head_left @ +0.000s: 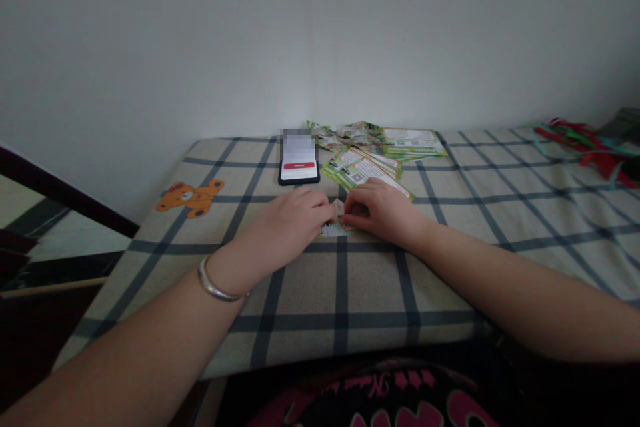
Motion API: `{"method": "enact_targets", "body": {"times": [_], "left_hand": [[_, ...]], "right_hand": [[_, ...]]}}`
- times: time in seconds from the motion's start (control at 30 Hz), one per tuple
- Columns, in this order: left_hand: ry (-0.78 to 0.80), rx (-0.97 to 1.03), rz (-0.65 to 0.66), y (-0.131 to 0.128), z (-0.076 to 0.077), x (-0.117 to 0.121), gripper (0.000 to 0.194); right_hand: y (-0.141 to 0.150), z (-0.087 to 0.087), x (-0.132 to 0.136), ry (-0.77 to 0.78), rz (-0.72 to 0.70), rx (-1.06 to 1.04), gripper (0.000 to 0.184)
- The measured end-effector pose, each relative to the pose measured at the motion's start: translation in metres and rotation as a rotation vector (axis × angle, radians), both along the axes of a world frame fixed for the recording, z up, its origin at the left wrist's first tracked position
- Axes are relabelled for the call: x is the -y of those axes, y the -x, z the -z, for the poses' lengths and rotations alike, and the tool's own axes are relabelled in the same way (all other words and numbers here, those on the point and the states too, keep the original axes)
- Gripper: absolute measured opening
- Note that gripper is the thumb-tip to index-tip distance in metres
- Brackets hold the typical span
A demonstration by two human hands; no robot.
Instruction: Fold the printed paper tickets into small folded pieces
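Between my hands a small printed paper [334, 229] lies on the checked tablecloth, partly folded, with a pale peak standing up at its middle. My left hand [295, 217] has its fingers closed on the paper's left side. From the right, my right hand [383, 210] pinches the other side between thumb and curled fingers. The fingers cover much of the sheet, so its full shape is hidden. Just beyond my hands rest several flat green-and-white printed leaflets [360, 167], fanned over each other. Behind those sits a heap of folded papers [353, 136] in the same print.
A phone [299, 172] with a lit screen lies beyond my left hand. More leaflets [415, 141] lie near the wall [310, 33]. A bear figure [191, 199] marks the tablecloth [450, 280] at left. Red and green items [590, 147] are piled far right.
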State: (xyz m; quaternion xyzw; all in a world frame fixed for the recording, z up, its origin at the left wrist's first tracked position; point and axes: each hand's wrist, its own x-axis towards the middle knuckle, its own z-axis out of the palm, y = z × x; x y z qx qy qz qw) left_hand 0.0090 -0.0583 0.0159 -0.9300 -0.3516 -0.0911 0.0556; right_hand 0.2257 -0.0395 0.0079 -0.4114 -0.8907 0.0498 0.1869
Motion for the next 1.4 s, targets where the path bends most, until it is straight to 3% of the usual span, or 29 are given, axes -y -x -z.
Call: {"method": "enact_targets", "body": {"times": [0.1,0.33,0.7,1.03,1.4], "left_hand": [[-0.035,-0.014,0.089,0.001,0.001,0.001,0.022],[-0.041,-0.026,0.098,0.003,0.000,0.002,0.024],[-0.079,-0.077,0.086,0.000,0.000,0.005,0.025],[-0.107,-0.163,0.034,-0.002,-0.008,0.018,0.024],[-0.008,-0.224,-0.048,0.000,-0.025,0.018,0.027]], "right_hand": [[-0.002,-0.001,-0.002,0.004,-0.017,0.007,0.016],[-0.010,-0.004,-0.007,0.035,-0.141,0.035,0.011],[-0.014,-0.011,-0.003,-0.153,-0.404,0.133,0.020],[-0.011,-0.020,0.005,-0.251,-0.383,0.325,0.018],[-0.022,-0.026,0.001,-0.103,-0.377,0.234,0.019]]}}
